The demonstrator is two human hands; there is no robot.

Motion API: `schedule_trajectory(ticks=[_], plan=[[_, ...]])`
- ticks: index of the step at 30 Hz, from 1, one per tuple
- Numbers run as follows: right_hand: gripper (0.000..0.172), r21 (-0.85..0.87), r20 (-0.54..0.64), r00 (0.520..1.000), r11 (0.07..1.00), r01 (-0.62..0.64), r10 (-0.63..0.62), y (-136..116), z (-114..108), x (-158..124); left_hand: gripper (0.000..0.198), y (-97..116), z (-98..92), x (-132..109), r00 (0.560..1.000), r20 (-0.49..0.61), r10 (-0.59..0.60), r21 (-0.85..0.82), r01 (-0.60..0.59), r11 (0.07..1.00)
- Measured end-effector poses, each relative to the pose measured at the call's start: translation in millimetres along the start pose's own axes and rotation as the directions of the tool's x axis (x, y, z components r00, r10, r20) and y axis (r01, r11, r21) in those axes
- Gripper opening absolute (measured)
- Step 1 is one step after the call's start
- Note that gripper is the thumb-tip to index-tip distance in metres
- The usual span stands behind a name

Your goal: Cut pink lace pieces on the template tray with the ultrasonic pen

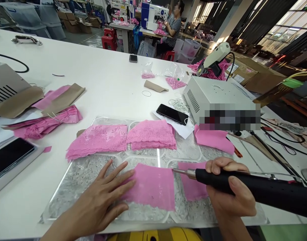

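Note:
My left hand (100,197) lies flat with its fingers spread over the left part of a pink fabric piece (155,185). The fabric rests on a clear, textured plastic sheet (75,190). Wrapped round the black handle of a pen-like tool with a metal tip (243,184) is my right hand (231,190). The tip points left and reaches the fabric's upper right corner; whether it touches cannot be made out. Partly under the tool lies a second pink piece (192,187). Farther back are two stacks of pink lace, one at left (98,140) and one at centre (153,134).
A grey box machine (218,97) stands at right, with cables beside it. Near it lie a black phone (172,113), white elastic loops (180,104) and folded pink cloth (213,139). Another phone (11,159) lies at left. A person (172,30) sits at a sewing machine (153,15) behind.

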State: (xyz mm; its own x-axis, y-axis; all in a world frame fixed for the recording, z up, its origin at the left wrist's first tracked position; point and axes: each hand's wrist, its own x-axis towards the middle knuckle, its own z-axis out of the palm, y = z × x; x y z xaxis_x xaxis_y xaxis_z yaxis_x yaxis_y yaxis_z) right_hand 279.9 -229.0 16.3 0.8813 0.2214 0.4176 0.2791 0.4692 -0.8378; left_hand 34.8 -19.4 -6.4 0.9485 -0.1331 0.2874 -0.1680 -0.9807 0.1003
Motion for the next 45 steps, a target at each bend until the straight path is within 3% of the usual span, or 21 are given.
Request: schedule_trajectory(ticks=[10, 14, 21, 38, 45], plan=[[0.008, -0.001, 0.050, 0.999, 1.000, 0.004, -0.004, 0, -2, 0, 0.054, -2, 1.8, -1, 0.999, 0.034, -0.003, 0.017, 0.003, 1.000], [0.012, 0.021, 0.027, 1.000, 1.000, 0.001, -0.002, -7, -4, 1, 0.057, -2, 1.5, -1, 0.999, 0.038, 0.007, 0.013, -0.008, 1.000], [0.015, 0.028, 0.095, 0.995, 0.999, -0.045, 0.042, -18, -11, -10, 0.056, -1, 1.6, -2, 0.999, 0.033, -0.006, -0.016, 0.006, 1.000], [0.009, 0.041, 0.167, 0.985, 0.998, -0.055, 0.048, -13, -10, -13, 0.057, 0, 0.4, -2, 0.999, 0.045, -0.027, -0.046, 0.029, 0.999], [0.016, 0.011, 0.124, 0.990, 0.997, -0.075, 0.073, -21, -17, -14, 0.055, -1, -0.1, -2, 0.999, 0.040, -0.021, -0.053, 0.023, 0.998]])
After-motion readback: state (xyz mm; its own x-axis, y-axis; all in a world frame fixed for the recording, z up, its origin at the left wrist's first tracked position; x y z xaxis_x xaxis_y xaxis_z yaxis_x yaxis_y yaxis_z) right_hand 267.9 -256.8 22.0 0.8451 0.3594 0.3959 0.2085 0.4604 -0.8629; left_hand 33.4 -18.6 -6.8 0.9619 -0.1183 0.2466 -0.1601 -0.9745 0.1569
